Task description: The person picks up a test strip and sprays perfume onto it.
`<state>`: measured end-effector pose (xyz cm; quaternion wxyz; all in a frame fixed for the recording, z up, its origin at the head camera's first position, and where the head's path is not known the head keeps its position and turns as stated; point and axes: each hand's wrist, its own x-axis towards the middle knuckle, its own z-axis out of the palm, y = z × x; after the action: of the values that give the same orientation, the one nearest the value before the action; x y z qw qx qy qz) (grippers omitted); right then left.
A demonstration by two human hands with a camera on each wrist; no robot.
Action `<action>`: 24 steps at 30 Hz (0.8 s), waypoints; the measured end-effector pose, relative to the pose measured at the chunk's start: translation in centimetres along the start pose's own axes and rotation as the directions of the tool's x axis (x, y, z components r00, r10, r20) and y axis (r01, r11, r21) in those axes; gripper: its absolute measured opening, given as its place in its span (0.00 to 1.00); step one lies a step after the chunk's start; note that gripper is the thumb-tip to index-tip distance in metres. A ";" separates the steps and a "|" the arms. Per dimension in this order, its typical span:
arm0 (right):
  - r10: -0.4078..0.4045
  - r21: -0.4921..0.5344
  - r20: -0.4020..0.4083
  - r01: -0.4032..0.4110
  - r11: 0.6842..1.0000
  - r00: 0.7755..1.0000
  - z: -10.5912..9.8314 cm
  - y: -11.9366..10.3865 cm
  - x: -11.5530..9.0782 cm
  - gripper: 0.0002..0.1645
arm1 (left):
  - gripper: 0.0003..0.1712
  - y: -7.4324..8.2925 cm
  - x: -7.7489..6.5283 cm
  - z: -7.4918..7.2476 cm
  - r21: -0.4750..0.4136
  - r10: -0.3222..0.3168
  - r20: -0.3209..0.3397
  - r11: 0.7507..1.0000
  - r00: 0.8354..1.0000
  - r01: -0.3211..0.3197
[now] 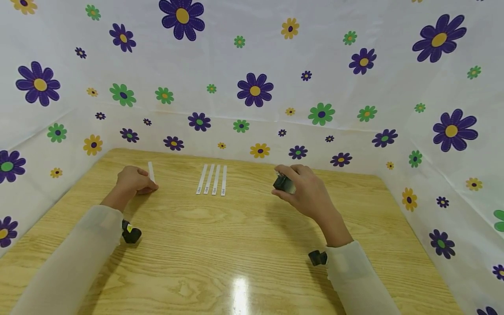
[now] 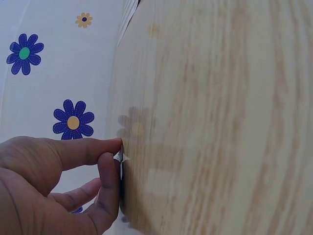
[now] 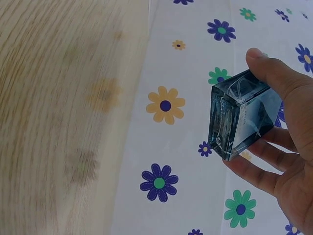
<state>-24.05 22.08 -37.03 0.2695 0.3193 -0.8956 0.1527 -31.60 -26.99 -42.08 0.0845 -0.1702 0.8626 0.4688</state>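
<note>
In the head view my left hand (image 1: 135, 180) is low over the table at the left, with a white paper strip (image 1: 151, 169) running out beyond its fingers. Thumb and forefinger pinch the strip's near end at the tabletop, seen edge-on in the left wrist view, where my left hand (image 2: 54, 181) partly hides it. My right hand (image 1: 309, 190) grips a perfume bottle (image 1: 284, 183) above the table. Blue, clear and block-shaped, the glass bottle (image 3: 242, 115) lies tilted between thumb and fingers in the right wrist view. Several more paper strips (image 1: 214, 179) lie side by side mid-table.
The wood-grain table (image 1: 220, 245) meets a white flower-printed cloth (image 1: 220, 61) at the back and on both sides. Black wrist cameras (image 1: 131, 235) hang beneath the sleeves.
</note>
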 end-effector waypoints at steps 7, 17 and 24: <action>-0.003 -0.004 0.000 0.003 1.000 1.000 0.0 0.1 0.0 0.39 | 0.42 0.0 -0.4 0.1 0.031 0.016 0.020 0.999 1.000 -0.016; 0.005 -0.002 0.002 -0.005 1.000 1.000 -0.1 -0.1 0.0 0.40 | 0.40 0.0 -0.2 0.1 0.061 -0.012 -0.011 0.998 1.000 0.013; 0.004 0.002 0.005 -0.004 1.000 1.000 -0.1 0.0 0.0 0.39 | 0.38 0.0 -0.1 -0.1 -0.010 -0.010 -0.005 1.000 1.000 0.010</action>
<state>-24.01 22.07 -36.96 0.2667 0.3184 -0.8966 0.1534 -31.53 -27.08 -42.03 0.0838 -0.1762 0.8595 0.4724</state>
